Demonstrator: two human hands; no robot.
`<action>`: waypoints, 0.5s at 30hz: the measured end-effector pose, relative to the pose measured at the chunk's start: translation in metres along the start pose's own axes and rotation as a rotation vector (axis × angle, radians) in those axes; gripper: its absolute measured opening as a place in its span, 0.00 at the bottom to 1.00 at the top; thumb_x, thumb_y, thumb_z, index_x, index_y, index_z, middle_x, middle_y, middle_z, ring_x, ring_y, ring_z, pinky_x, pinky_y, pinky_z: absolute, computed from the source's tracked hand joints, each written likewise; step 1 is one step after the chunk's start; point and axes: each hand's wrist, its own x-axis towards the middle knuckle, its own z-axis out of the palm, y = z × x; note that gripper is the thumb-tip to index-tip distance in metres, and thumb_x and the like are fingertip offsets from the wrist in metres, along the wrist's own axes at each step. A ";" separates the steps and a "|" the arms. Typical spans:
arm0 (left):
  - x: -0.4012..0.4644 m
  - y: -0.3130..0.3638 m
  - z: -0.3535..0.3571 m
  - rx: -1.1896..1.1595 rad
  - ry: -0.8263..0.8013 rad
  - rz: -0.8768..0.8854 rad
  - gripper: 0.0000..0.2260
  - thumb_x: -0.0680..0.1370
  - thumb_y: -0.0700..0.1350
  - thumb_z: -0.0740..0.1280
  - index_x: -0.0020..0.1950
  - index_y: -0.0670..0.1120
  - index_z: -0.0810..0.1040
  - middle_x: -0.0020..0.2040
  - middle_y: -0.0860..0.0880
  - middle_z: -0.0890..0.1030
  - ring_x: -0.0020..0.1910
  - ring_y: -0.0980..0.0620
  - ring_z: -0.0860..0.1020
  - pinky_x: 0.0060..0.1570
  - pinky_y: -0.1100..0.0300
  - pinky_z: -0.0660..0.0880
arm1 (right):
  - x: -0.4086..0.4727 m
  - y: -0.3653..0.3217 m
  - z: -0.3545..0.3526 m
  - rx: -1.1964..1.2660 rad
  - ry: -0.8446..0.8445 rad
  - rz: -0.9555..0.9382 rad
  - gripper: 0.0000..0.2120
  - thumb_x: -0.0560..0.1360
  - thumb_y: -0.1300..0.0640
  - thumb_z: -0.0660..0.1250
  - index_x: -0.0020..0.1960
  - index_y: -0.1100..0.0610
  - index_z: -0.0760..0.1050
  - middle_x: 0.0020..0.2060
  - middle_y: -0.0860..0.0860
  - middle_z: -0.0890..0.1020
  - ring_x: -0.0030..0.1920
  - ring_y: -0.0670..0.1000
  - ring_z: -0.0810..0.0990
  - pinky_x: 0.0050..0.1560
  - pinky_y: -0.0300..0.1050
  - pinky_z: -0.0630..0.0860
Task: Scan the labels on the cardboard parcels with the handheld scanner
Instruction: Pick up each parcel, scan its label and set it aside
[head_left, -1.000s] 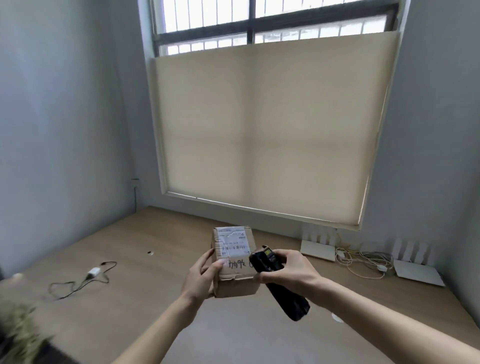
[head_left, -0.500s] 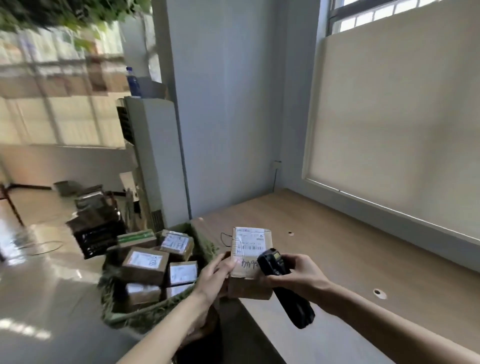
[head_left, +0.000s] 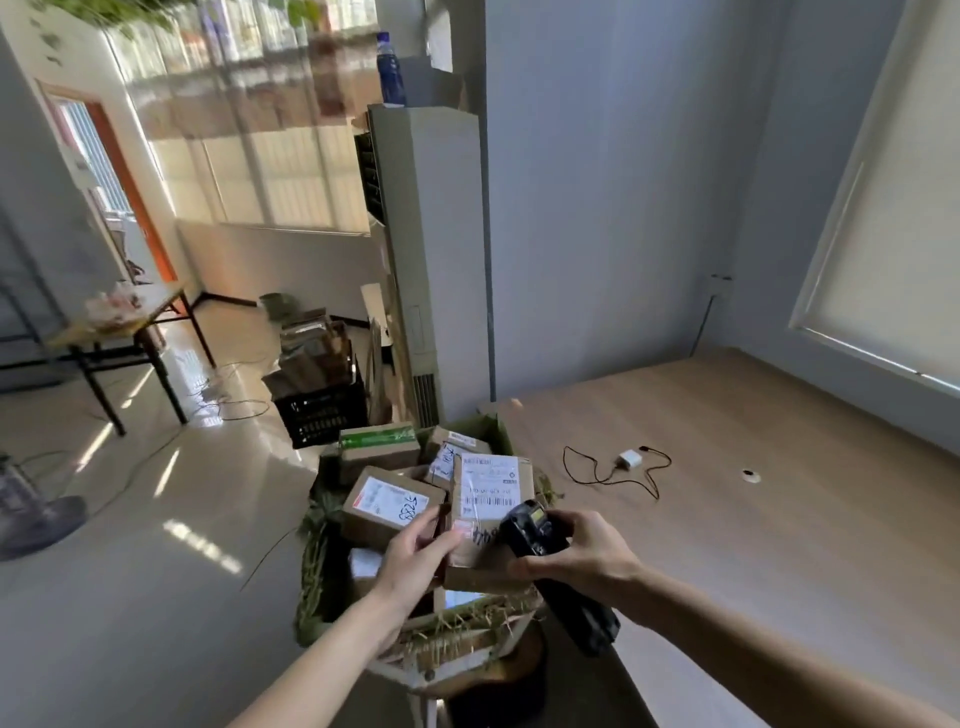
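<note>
Pale grey walls, a glossy tiled floor and a matt wood-grain table (head_left: 753, 519) at right make up the setting. At the table's near left corner a bin (head_left: 467, 631) lined with dry straw is seen, filled with cardboard parcels.

One parcel (head_left: 491, 499) is held above the bin, its white label (head_left: 488, 486) turned up toward the camera. It is gripped at its lower left edge by the left hand (head_left: 415, 558), fingers closed on the cardboard. The scanner (head_left: 550, 566), a black, hard-cased, elongated unit with a small lit screen, is held in the right hand (head_left: 582, 556), fingers wrapped around its body, head just beside the label's barcode.

Progress is judged partial: whether this label has been read cannot be told. A second parcel (head_left: 389, 506) with blue handwriting on its label, a green-taped box (head_left: 378, 449) and several more lie in the bin and appear to remain for scanning.

Parcels are rectangular, brown, matt and taped, with smooth paper labels. A thin black cable with a white plug (head_left: 631, 460) lies on the table.
</note>
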 end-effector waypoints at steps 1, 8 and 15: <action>0.018 -0.006 0.001 0.000 0.006 -0.019 0.29 0.77 0.52 0.72 0.76 0.52 0.68 0.73 0.47 0.73 0.65 0.53 0.71 0.61 0.60 0.66 | 0.021 0.006 0.001 -0.009 -0.011 0.009 0.26 0.60 0.45 0.86 0.54 0.51 0.84 0.44 0.46 0.87 0.42 0.43 0.86 0.38 0.34 0.78; 0.110 -0.067 0.008 -0.088 0.006 -0.134 0.27 0.71 0.56 0.78 0.68 0.60 0.74 0.69 0.53 0.76 0.66 0.52 0.75 0.66 0.52 0.73 | 0.132 0.064 0.025 -0.076 -0.096 0.066 0.23 0.61 0.45 0.85 0.53 0.49 0.84 0.41 0.44 0.87 0.41 0.41 0.86 0.40 0.35 0.82; 0.157 -0.117 0.021 -0.051 -0.031 -0.226 0.27 0.68 0.60 0.78 0.64 0.63 0.75 0.58 0.63 0.79 0.58 0.66 0.76 0.55 0.66 0.74 | 0.181 0.117 0.051 -0.143 -0.116 0.117 0.30 0.53 0.34 0.79 0.48 0.51 0.82 0.39 0.46 0.86 0.40 0.47 0.85 0.42 0.48 0.84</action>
